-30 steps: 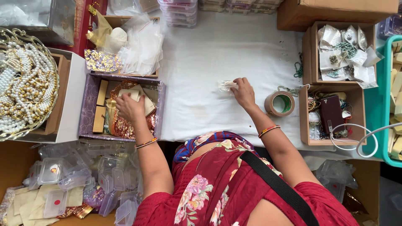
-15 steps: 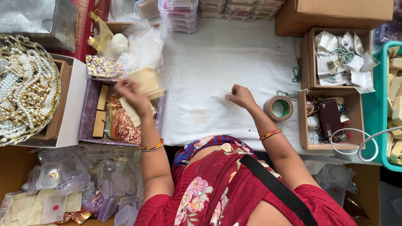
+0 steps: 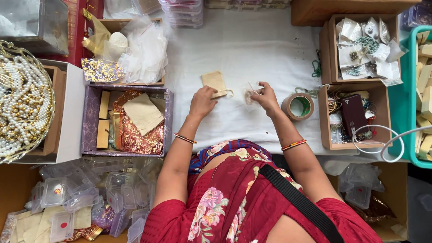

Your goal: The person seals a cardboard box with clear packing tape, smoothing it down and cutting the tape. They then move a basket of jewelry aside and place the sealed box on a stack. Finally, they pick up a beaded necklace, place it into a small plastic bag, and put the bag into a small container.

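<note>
At the bottom of the frame, nearest the camera, sits the person's red floral garment crossed by a black strap, and to its lower left lies a heap of small clear plastic boxes with beige pouches among them. Both forearms reach up from here onto the white cloth that covers the table, each wrist ringed by a thin bangle.

In the middle of the frame the left hand has its fingers curled together, pinching the lower edge of a small beige drawstring pouch that lies flat on the cloth. Just to the right, the right hand has its fingertips closed on a small clear plastic packet held just above the cloth; what is inside is too small to tell. The pouch and packet are near each other but apart.

Right of the right hand stands a roll of brown tape, and beyond it a cardboard box with a maroon case and tangled jewellery. Left of the left hand is a purple box holding a beige pouch and gold-patterned red fabric.

At the far left, a tray of pearl and gold necklaces fills the edge. Toward the top left lie loose clear bags; at the upper right, another cardboard box holds packeted jewellery, beside a teal crate.
</note>
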